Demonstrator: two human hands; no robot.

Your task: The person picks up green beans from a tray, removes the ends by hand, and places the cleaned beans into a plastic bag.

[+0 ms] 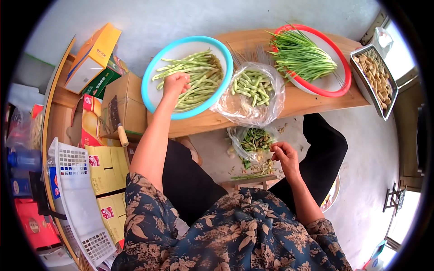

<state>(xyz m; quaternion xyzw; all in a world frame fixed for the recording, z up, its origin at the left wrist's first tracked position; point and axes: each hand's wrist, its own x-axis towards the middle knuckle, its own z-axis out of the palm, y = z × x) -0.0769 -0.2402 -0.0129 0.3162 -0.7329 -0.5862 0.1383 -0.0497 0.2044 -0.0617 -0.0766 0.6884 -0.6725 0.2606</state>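
The person's left hand (176, 85), left of centre in the upper frame, is hovering above a round white basin with a light-blue rim (145, 83). Its fingers are curling together; whether they are gripping anything cannot be told. Long pale-green beans (201, 90) are filling much of that basin, lying beneath and around the hand.

The right hand (285, 157), right of centre in the frame, is hanging below the table edge, thumb and fingers bending toward each other. Whether it is pinching something is unclear. Just to its left, a clear plastic bag of dark-green leafy trimmings (256, 139) is showing.

On the curved brown wooden table (307, 104) across the upper frame, an open transparent plastic bag (228, 107) is sitting beside the blue-rimmed basin, holding short green bean pieces (255, 86). Toward the upper right, a red-rimmed white basin (347, 74) is bearing long thin green stalks (305, 54). At the far upper right, a rectangular silver metal tray (367, 86) is holding tan pieces.

At left, a wooden-handled knife (122, 135) is resting against a brown cardboard box (130, 95).
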